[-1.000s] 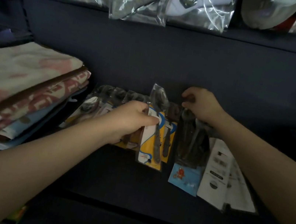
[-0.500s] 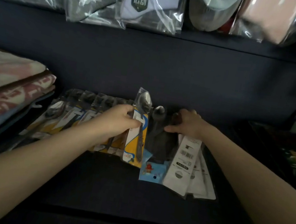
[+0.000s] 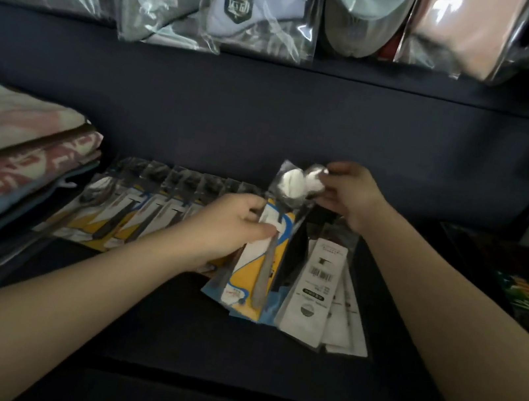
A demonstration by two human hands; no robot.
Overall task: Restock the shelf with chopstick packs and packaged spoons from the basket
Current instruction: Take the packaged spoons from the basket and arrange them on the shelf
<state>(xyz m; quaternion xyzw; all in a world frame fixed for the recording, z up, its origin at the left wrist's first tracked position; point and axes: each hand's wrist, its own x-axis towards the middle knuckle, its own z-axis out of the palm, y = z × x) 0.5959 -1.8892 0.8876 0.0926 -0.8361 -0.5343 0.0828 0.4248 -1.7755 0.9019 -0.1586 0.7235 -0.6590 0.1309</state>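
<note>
Dim, soft-focus — glare above (edges warped)

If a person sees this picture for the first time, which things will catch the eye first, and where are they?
The eye goes first to the middle of the dark shelf, where the left hand grips a yellow spoon pack and the right hand pinches its shiny top. A fanned row of similar spoon packs lies to the left, beside folded towels.

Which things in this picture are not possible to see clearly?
- Basket: outside the head view.
- Row of spoon packs: its right end is behind the left hand.
- White packs: print too small; contents unclear.
- Spoon pack: glare hides its bowl end near the right hand.
</note>
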